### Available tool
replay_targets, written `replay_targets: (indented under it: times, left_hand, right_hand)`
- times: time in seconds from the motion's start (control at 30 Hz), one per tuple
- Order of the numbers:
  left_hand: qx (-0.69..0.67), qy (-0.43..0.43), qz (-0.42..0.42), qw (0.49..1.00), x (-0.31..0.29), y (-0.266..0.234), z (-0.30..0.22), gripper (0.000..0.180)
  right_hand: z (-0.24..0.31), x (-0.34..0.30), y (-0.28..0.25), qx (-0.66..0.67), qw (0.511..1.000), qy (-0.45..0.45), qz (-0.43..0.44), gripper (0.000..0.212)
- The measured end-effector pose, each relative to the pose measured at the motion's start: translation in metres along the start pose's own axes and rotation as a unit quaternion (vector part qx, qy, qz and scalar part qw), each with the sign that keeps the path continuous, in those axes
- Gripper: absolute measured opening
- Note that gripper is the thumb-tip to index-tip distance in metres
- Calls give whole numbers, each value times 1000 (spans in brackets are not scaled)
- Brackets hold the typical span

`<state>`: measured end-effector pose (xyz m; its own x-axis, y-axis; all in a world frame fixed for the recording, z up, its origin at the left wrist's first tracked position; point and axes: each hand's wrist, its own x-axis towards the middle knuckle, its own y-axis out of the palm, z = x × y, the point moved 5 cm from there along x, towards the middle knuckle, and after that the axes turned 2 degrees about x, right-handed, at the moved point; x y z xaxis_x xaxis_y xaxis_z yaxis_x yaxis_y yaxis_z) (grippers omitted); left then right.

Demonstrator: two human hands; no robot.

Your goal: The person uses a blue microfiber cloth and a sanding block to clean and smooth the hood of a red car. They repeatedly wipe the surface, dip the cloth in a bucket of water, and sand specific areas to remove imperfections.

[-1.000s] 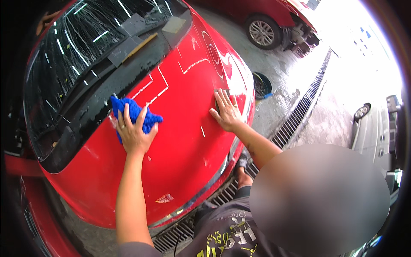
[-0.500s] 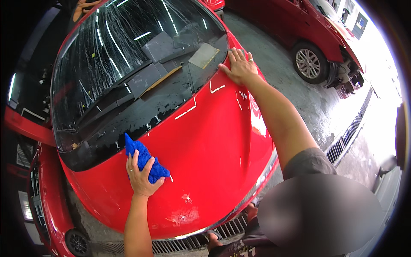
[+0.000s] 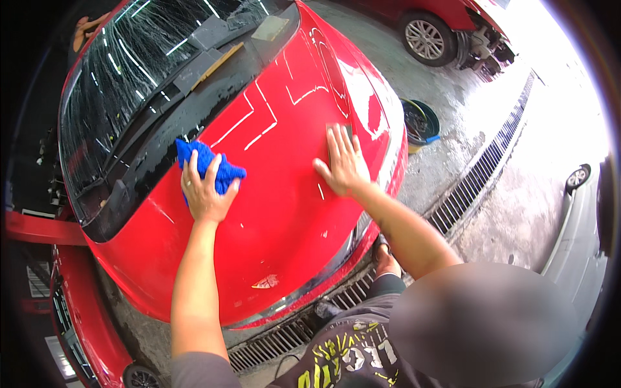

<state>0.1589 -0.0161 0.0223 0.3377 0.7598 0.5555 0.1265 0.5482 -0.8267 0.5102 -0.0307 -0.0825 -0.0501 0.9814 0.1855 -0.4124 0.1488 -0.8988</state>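
Note:
My left hand (image 3: 206,194) presses a crumpled blue microfibre cloth (image 3: 225,173) onto the red car's hood (image 3: 259,213), close to the windshield's lower edge. Its fingers are spread and curled over the cloth. To the right, my right hand (image 3: 346,161) lies nearly flat on the hood, toward its front side. Under those fingers a thin dark rectangular piece (image 3: 332,129) shows at the edges; the hand covers most of it, so its kind cannot be told. Pale scuffs and bright light reflections mark the red paint.
Water streaks cover the windshield (image 3: 136,71). A dark bucket (image 3: 424,123) stands on the floor beyond the hood. A drain grate (image 3: 482,171) runs along the floor. Other red cars stand at the far right and at left, a grey car (image 3: 576,258) at right. Another person's arm (image 3: 90,24) shows at the top left.
My right hand has come from the hood's corner by the windshield to nearer the front, with a dark piece now showing under it. My left hand stays on the cloth. The view has shifted.

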Motion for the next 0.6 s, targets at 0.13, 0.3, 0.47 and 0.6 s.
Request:
replay_targets:
  times: [0.13,0.3,0.47,0.6]
  left_hand:
    - [19,22,-18,999,4,6,1,79]
    - [17,17,-17,1000,6,3,0,77]
    - [-5,14,-10,1000,-1,6,0,79]
    - [-19,-9,16,1000,-5,-1,3,80]
  right_hand:
    - [38,-168,45,66,998,15,-4,101]
    - [56,-241,87,67,995,36,58,104]
    - [14,-42,5,1,999,6,31,101]
    - [-12,130,-24,-71,996,-21,47,106]
